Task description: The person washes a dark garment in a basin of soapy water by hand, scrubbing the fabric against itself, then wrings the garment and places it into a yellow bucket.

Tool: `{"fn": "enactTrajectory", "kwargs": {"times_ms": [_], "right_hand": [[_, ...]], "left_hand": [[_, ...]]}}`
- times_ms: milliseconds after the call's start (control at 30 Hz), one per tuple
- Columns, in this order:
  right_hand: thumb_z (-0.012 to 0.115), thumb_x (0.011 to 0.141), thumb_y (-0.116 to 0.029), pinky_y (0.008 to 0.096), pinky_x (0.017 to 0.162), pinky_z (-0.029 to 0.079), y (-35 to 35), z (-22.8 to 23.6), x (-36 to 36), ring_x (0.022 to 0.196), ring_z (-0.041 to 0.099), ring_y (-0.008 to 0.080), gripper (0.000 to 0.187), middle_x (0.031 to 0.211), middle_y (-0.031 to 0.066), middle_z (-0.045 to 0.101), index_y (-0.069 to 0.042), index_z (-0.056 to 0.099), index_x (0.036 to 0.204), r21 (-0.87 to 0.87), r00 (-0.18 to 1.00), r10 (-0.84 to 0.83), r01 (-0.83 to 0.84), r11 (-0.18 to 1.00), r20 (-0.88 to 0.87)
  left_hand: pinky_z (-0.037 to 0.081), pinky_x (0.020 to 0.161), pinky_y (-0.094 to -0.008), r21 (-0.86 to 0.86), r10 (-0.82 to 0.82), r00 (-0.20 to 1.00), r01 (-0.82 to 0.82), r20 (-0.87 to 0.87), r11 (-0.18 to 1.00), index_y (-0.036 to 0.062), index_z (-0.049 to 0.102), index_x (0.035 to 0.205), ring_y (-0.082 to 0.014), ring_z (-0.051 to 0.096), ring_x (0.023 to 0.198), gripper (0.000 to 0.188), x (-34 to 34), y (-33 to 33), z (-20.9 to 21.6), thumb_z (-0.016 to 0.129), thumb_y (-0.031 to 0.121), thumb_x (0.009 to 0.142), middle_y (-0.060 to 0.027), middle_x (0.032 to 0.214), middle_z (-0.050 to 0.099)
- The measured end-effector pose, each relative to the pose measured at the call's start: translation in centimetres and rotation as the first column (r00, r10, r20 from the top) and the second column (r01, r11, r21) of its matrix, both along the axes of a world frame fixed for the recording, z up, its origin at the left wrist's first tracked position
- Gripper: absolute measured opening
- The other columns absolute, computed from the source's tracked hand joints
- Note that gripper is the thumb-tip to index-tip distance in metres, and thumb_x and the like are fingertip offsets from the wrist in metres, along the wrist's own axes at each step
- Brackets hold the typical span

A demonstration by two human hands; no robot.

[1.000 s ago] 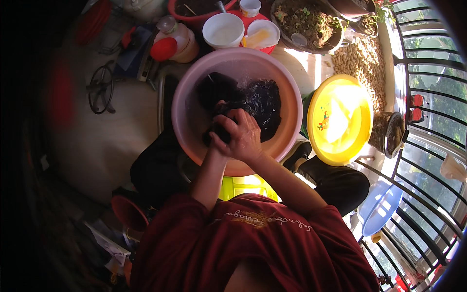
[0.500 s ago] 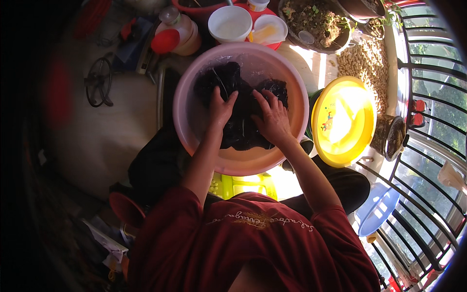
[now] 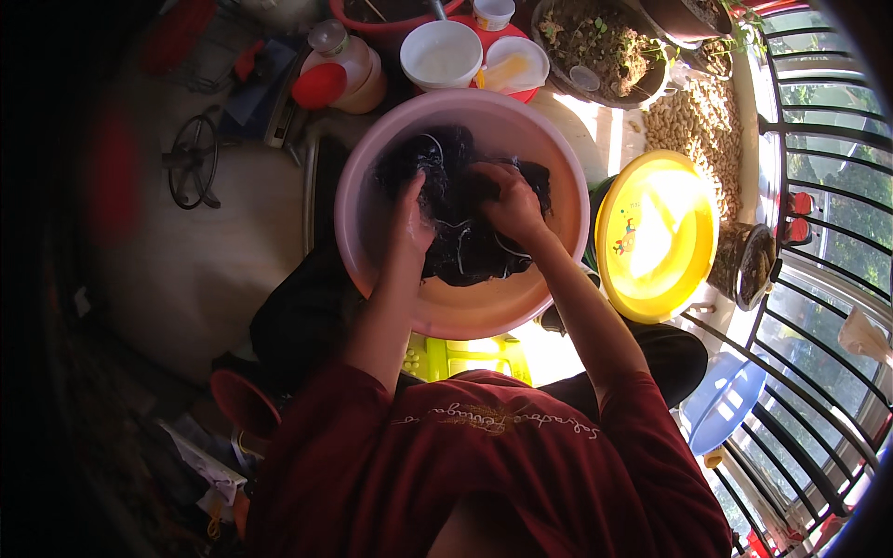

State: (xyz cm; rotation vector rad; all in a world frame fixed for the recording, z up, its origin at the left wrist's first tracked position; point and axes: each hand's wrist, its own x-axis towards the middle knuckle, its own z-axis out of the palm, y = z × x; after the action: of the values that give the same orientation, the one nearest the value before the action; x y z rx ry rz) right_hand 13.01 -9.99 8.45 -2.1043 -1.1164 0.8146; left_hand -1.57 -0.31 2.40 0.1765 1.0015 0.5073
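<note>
A wet black garment (image 3: 454, 251) with thin white piping lies bunched in a large pink basin (image 3: 350, 251) holding water. On the garment's left part, my left hand (image 3: 418, 216) is turned edge-on against the cloth, slightly blurred, most of its fingers hidden. My right hand (image 3: 512, 203) has its fingers curled into the dark cloth at the right, gripping a fold whose underside is out of sight. Both forearms reach over the basin's near rim.
Right of the basin stands a sunlit yellow basin (image 3: 609, 265), with a blue basin (image 3: 726, 400) by the barred window. Beyond are a white bowl (image 3: 441, 56), a red-lidded jar (image 3: 318, 86) and a planter (image 3: 605, 46). A yellow-green stool (image 3: 474, 358) sits close to me.
My left hand has moved slightly down and turned edge-on. My right hand's spread fingers have curled into the cloth. The garment has shifted, showing more white piping.
</note>
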Motion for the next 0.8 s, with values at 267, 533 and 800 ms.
{"fn": "enactTrajectory", "kwargs": {"times_ms": [267, 533, 800], "right_hand": [[0.066, 0.060, -0.003, 0.0374, 0.075, 0.050, -5.3, 9.5, -7.5, 0.087, 0.057, 0.0260, 0.036, 0.119, 0.0087, 0.057, -0.014, 0.067, 0.095, 0.393, 0.931, 0.226, -0.329, 0.858, 0.285], [0.074, 0.072, -0.031, 0.0388, 0.065, 0.050, -3.4, 6.0, -7.4, 0.083, 0.055, 0.0293, 0.037, 0.101, 0.0110, 0.054, -0.019, 0.065, 0.106, 0.403, 0.947, 0.066, -0.196, 0.894, 0.314], [0.062, 0.084, -0.040, 0.0458, 0.067, 0.051, -0.1, 0.6, -1.4, 0.081, 0.064, 0.0364, 0.029, 0.093, 0.0122, 0.063, -0.013, 0.065, 0.092, 0.042, 0.959, -0.231, 0.227, 0.973, 0.161]], "left_hand": [[0.048, 0.088, -0.0339, 0.019, -0.217, 0.833, 0.241, 0.509, 0.970, 0.0078, 0.053, 0.127, -0.0194, 0.060, 0.101, 0.058, 1.5, -2.1, 8.0, 0.042, 0.055, 0.094, -0.0065, 0.113, 0.062], [0.048, 0.087, -0.0336, 0.136, -0.185, 0.875, 0.138, 0.448, 0.981, 0.0063, 0.056, 0.122, -0.0193, 0.059, 0.100, 0.045, 0.7, -4.1, 1.5, 0.042, 0.040, 0.096, -0.0068, 0.113, 0.062], [0.047, 0.094, -0.0371, 0.008, 0.048, 0.998, -0.048, 0.051, 0.999, 0.0061, 0.059, 0.117, -0.0218, 0.059, 0.106, 0.035, 1.8, -4.4, 4.7, 0.055, 0.029, 0.091, -0.0079, 0.114, 0.063]]}}
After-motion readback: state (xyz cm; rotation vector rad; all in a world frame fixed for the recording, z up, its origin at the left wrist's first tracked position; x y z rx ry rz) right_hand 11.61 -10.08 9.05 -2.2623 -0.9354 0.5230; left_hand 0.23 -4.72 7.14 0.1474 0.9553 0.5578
